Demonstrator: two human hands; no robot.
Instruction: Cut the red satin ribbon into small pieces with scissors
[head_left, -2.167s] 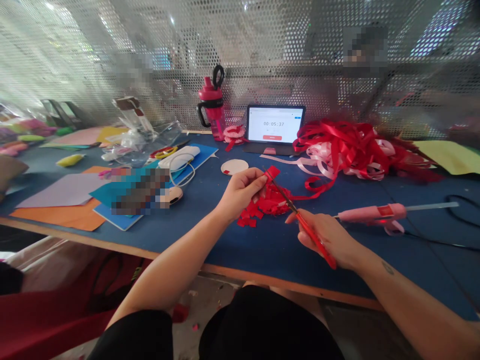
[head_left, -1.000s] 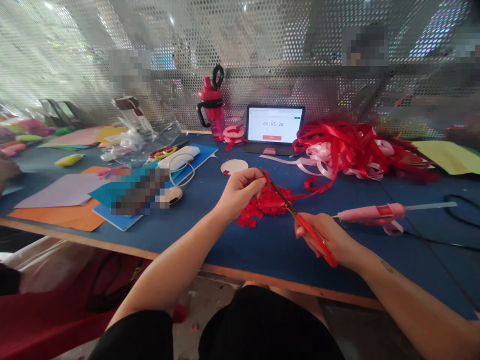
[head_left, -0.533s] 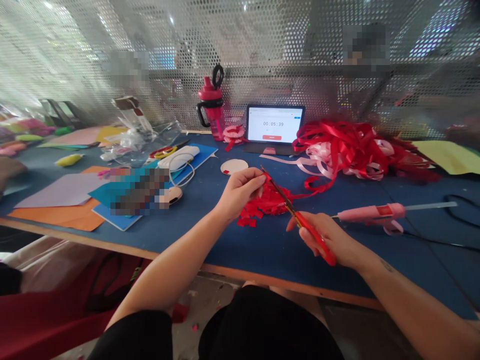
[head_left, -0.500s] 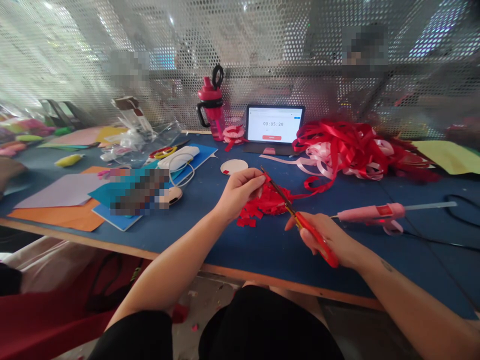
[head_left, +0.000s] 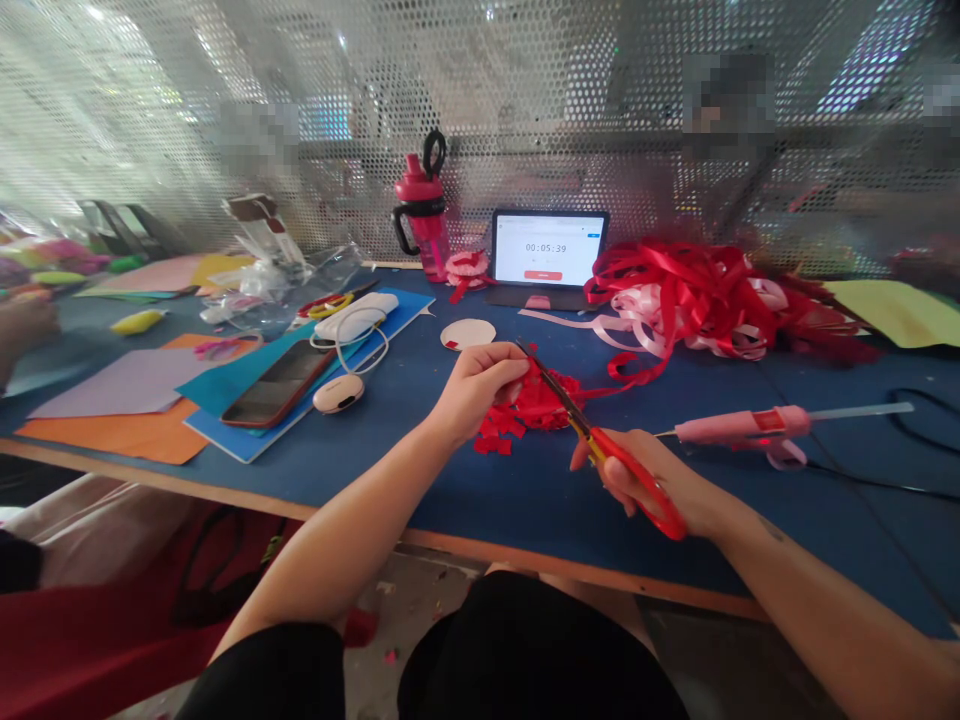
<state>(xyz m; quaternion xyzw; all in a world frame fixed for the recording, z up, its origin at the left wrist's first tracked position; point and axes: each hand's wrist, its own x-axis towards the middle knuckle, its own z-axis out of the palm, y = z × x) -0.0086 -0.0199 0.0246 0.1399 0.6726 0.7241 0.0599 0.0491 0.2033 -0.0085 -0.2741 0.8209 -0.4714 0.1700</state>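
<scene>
Shifting since the earlier frame, the scissors (head_left: 577,415) are tilting, with their handles swinging toward the lower right while the blade tips stay beside the left hand (head_left: 476,395). The left hand is pinching a ribbon end (head_left: 521,352) between thumb and forefinger, though the fingers are partly hiding it. The right hand (head_left: 645,483) is clenching the scissors' red handles; how far the blades are parted cannot be told.

Red scraps (head_left: 495,442) are lying on the blue table (head_left: 525,510) just below the blades. A ribbon heap (head_left: 690,300) is resting beyond and to the right of the scraps, and a glue gun (head_left: 739,425) is lying to their right, its nozzle pointing toward the right hand. A tablet (head_left: 544,248) is standing beyond the scraps, and a phone (head_left: 277,385) is lying to their left.

Risks are arising at three points. Blades closing this near the fingertips could nick the left hand. A slackening pinch could let the ribbon end slip. A wide swing of the right hand could strike the glue gun.
</scene>
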